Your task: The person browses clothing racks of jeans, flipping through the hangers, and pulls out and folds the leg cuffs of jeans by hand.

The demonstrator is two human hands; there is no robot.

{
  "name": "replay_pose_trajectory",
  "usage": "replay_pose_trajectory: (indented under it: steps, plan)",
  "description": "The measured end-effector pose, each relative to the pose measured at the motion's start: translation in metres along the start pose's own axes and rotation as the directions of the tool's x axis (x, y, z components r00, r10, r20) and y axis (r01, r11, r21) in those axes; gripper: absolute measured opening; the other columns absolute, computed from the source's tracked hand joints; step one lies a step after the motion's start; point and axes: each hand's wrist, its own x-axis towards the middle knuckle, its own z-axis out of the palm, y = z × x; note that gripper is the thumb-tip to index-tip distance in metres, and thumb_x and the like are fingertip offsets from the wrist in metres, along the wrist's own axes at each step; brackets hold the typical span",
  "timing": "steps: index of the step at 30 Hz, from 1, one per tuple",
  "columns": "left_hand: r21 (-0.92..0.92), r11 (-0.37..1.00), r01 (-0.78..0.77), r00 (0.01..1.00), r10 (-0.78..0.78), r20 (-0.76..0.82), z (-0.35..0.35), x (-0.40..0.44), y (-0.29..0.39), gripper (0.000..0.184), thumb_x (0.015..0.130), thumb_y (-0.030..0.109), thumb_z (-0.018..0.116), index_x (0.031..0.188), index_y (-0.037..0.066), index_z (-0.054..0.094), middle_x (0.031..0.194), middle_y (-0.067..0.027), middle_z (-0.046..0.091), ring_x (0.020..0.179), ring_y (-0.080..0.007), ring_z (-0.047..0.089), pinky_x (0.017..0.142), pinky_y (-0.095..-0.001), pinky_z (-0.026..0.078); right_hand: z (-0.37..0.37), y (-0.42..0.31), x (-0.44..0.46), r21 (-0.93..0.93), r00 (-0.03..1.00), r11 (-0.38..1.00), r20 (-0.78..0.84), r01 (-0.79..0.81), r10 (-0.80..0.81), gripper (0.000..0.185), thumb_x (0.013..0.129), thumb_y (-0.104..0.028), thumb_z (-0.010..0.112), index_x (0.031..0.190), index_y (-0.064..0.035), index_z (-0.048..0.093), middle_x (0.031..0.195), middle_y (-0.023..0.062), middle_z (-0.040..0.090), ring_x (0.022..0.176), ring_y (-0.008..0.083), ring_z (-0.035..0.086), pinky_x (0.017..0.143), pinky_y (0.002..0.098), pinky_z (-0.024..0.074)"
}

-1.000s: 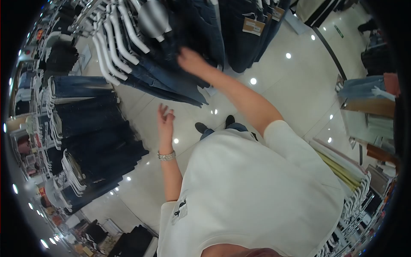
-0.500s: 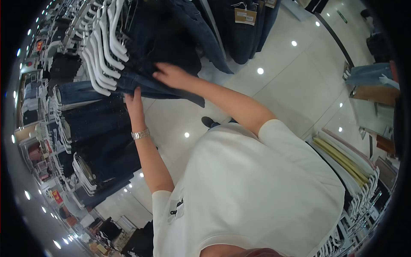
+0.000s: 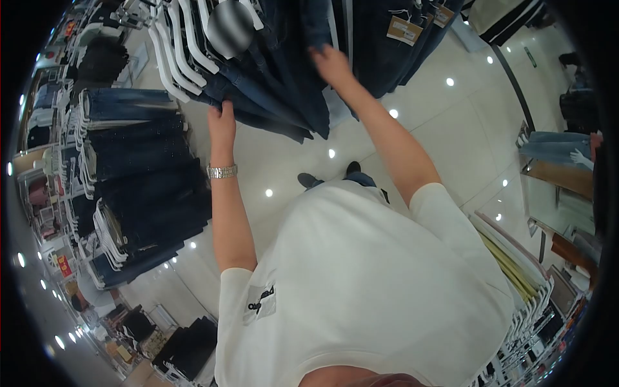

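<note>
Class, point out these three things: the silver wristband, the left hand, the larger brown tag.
Silver wristband [image 3: 223,172]: head view, middle of the band.
Left hand [image 3: 222,124]: head view, back of the hand.
Larger brown tag [image 3: 404,30]: head view, middle of its face.

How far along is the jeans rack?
Done: dark jeans hang in a row on white hangers.
In hand: left hand at the nearest jeans, by the hanger ends; right hand among pairs further along. Grip unclear.
Left: apparently unfinished, both hands being on the row; how many pairs remain, can't tell.
</note>
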Motion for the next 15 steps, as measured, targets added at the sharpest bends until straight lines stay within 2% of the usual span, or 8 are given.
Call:
replay_pose_trajectory:
  steps: [1, 3, 5, 8, 11, 13, 15]
  plan:
    - [-0.003, 1.0, 0.009, 1.0, -0.009, 0.011, 0.001, 0.002, -0.001, 0.028, 0.097, 0.017, 0.054, 0.11, -0.006, 0.062, 0.094, -0.0051, 0.064, 0.088, -0.0126, 0.053, 0.08, -0.0291, 0.045, 0.026, 0.001, 0.003, -0.045, 0.994, 0.994, -0.018, 0.104, -0.105, 0.025, 0.089, -0.024, 0.064, 0.103, -0.0034, 0.067, 0.089, 0.0253, 0.068, 0.09, 0.0451, 0.065, 0.08, 0.0516, 0.0517]
    - [-0.006, 0.999, 0.031, 0.999, -0.031, 0.039, 0.0, 0.0, 0.0, 0.028, 0.097, 0.017, 0.053, 0.111, -0.006, 0.061, 0.098, -0.0056, 0.063, 0.091, -0.013, 0.053, 0.083, -0.029, 0.045, 0.058, -0.031, -0.015, -0.089, 0.968, 0.964, 0.001, 0.25, -0.251, 0.024, 0.086, -0.016, 0.06, 0.104, -0.0019, 0.066, 0.095, 0.0262, 0.068, 0.093, 0.0449, 0.065, 0.082, 0.0525, 0.0513]
    - [0.04, 0.999, 0.022, 0.998, -0.024, 0.062, -0.001, 0.001, -0.009, 0.028, 0.097, 0.015, 0.052, 0.114, -0.005, 0.061, 0.102, -0.008, 0.065, 0.093, -0.0153, 0.055, 0.084, -0.0301, 0.045, 0.069, -0.058, -0.022, 0.023, 0.962, 0.963, 0.049, 0.267, -0.268, 0.026, 0.083, -0.012, 0.059, 0.106, -0.002, 0.066, 0.095, 0.0267, 0.068, 0.094, 0.0448, 0.065, 0.083, 0.0526, 0.0512]
    - [0.076, 0.993, 0.092, 0.994, -0.096, 0.046, -0.001, 0.0, -0.012, 0.027, 0.097, 0.014, 0.051, 0.112, -0.006, 0.061, 0.1, -0.0089, 0.065, 0.089, -0.0158, 0.055, 0.082, -0.0312, 0.045, 0.065, -0.07, -0.026, 0.089, 0.967, 0.971, 0.105, 0.222, -0.231, 0.027, 0.083, -0.012, 0.059, 0.107, -0.0019, 0.065, 0.096, 0.0271, 0.067, 0.095, 0.0447, 0.065, 0.084, 0.0521, 0.0512]
    - [0.146, 0.979, 0.145, 0.986, -0.155, 0.063, -0.007, -0.001, -0.004, 0.026, 0.097, 0.015, 0.05, 0.106, -0.007, 0.061, 0.093, -0.0082, 0.064, 0.083, -0.0151, 0.054, 0.078, -0.0321, 0.045, 0.059, -0.055, -0.024, 0.165, 0.961, 0.949, 0.016, 0.269, -0.275, 0.026, 0.084, -0.012, 0.058, 0.107, -0.0016, 0.065, 0.096, 0.0268, 0.067, 0.093, 0.0451, 0.065, 0.083, 0.0521, 0.0512]
    - [0.18, 0.976, 0.121, 0.988, -0.136, 0.073, -0.012, 0.0, 0.002, 0.027, 0.097, 0.016, 0.05, 0.103, -0.008, 0.061, 0.09, -0.0081, 0.064, 0.081, -0.015, 0.053, 0.076, -0.0326, 0.045, 0.052, -0.023, -0.017, 0.126, 0.964, 0.957, -0.062, 0.263, -0.257, 0.025, 0.087, -0.014, 0.057, 0.108, -0.0023, 0.065, 0.096, 0.0267, 0.067, 0.093, 0.0452, 0.064, 0.083, 0.0523, 0.0511]
    - [0.183, 0.981, 0.067, 0.994, -0.081, 0.075, -0.012, -0.001, 0.006, 0.028, 0.098, 0.017, 0.05, 0.103, -0.009, 0.061, 0.089, -0.0083, 0.064, 0.08, -0.0152, 0.054, 0.076, -0.0329, 0.046, 0.018, -0.006, -0.019, 0.15, 0.985, 0.978, -0.118, 0.143, -0.126, 0.026, 0.096, -0.026, 0.057, 0.109, -0.0044, 0.065, 0.094, 0.0266, 0.067, 0.092, 0.0459, 0.064, 0.078, 0.0513, 0.0511]
